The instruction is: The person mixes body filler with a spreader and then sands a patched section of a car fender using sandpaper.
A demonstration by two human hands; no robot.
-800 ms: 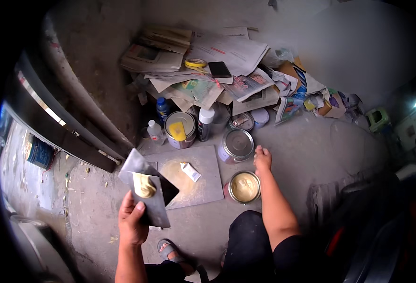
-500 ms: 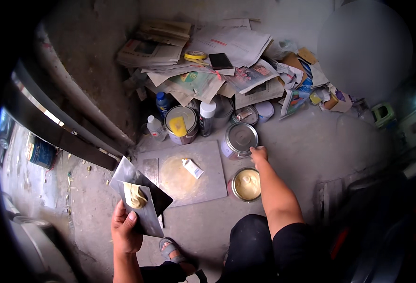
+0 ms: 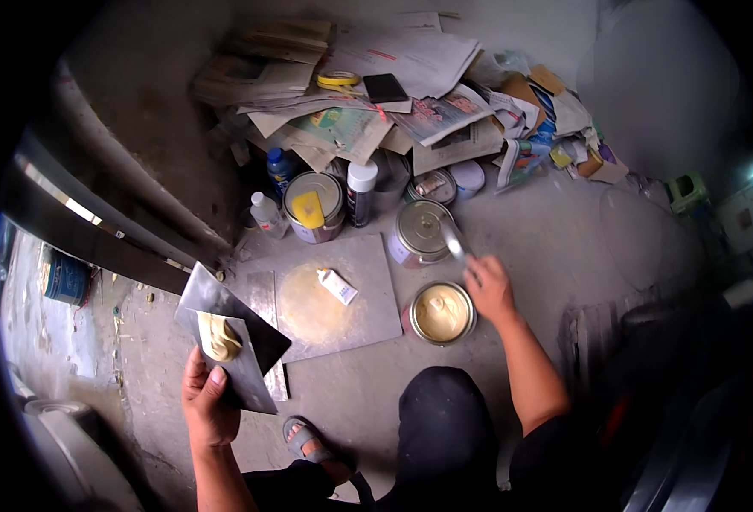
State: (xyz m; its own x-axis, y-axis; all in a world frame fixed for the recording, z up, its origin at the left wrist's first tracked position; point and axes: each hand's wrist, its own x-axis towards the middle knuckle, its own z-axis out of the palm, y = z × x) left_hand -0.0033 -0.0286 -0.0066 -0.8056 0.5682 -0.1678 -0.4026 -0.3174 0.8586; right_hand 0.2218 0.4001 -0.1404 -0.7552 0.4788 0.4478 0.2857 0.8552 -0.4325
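My left hand [image 3: 208, 397] grips metal plates [image 3: 244, 367], the front one carrying a thick smear of cream paste [image 3: 220, 339]. My right hand [image 3: 493, 290] is closed on a shiny, narrow metal tool [image 3: 455, 245], slightly blurred, raised above and right of an open can of cream paste [image 3: 441, 314]. Behind that tool stands a lidded can [image 3: 415, 226]. A white tube [image 3: 337, 286] lies on a stained square board [image 3: 368, 311] between my hands, with a flat metal strip along the board's left side.
Paint cans, bottles [image 3: 269, 218] and a spray can [image 3: 359, 194] stand behind the board. A heap of newspapers [image 3: 393, 60] with tape [image 3: 339, 78] and a black phone [image 3: 383, 87] fills the back. A dark slatted frame [image 3: 103, 230] stands left, beside a blue bucket [image 3: 65, 277].
My right hand was at the lidded can and is now nearer me and to the right, holding up the metal tool. My left hand and plates have shifted left in the shifted view.
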